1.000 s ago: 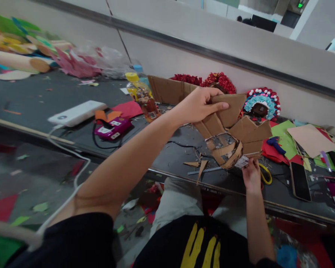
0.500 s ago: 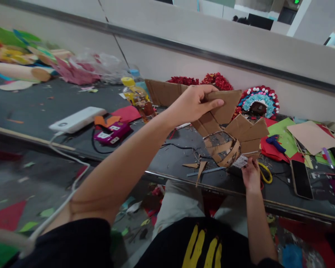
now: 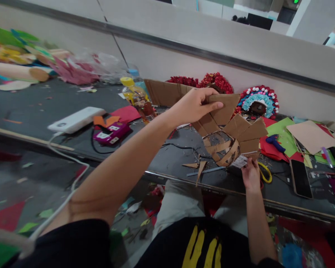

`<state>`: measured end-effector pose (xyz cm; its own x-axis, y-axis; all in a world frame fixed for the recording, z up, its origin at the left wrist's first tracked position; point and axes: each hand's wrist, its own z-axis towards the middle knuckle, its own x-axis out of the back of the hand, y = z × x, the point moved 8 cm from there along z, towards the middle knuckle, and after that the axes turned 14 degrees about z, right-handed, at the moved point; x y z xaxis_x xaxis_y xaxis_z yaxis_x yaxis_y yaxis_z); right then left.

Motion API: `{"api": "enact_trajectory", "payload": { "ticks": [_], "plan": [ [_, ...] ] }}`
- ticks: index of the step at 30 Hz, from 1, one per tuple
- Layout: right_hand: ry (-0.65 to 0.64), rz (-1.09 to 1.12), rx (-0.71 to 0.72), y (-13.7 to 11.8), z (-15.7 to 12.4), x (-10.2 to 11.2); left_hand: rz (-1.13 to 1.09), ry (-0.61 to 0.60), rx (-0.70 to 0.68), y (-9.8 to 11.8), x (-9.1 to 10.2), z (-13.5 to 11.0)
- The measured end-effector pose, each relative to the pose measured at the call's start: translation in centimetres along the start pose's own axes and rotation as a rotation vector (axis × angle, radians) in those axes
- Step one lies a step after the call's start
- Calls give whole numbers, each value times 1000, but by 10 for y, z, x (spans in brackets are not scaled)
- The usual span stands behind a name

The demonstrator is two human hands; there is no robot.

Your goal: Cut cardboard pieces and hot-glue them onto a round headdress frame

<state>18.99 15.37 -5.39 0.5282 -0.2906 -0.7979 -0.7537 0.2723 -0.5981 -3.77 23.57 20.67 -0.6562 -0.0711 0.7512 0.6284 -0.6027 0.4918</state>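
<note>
Between my hands a brown cardboard headdress-like piece (image 3: 247, 134) is held up over the front of the table. It has a woven ring of strips at its middle and flat panels fanning out around it. My left hand (image 3: 202, 104) pinches an upper panel, thumb on the near face and fingers behind. Down at the lower right edge, by a white label, my right hand (image 3: 251, 173) grips the cardboard; some of its fingers are hidden underneath. Cardboard scraps (image 3: 201, 169) and a thin blue-grey strip (image 3: 206, 171) lie just below it.
Left of the work are a white power bank (image 3: 76, 120), a purple power strip (image 3: 111, 133) and a yellow-capped bottle (image 3: 138, 98). On the right lie a phone (image 3: 300, 178), yellow-handled scissors (image 3: 266, 173), a blue glue gun (image 3: 276, 143) and coloured sheets. A decorated headdress (image 3: 259, 100) leans on the wall.
The upper cardboard panel under my left hand has tipped a little, and that hand has dropped slightly. My right hand keeps its grip in nearly the same place.
</note>
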Motion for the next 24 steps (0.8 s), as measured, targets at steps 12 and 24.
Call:
{"api": "enact_trajectory", "payload": {
  "ticks": [12,24],
  "plan": [
    [-7,-161,31,1,2,4,-70,16,20,-12,-5,-3],
    [-87,-753,390,-20,-9,-29,-362,683,392,-127,7,-73]
  ]
}}
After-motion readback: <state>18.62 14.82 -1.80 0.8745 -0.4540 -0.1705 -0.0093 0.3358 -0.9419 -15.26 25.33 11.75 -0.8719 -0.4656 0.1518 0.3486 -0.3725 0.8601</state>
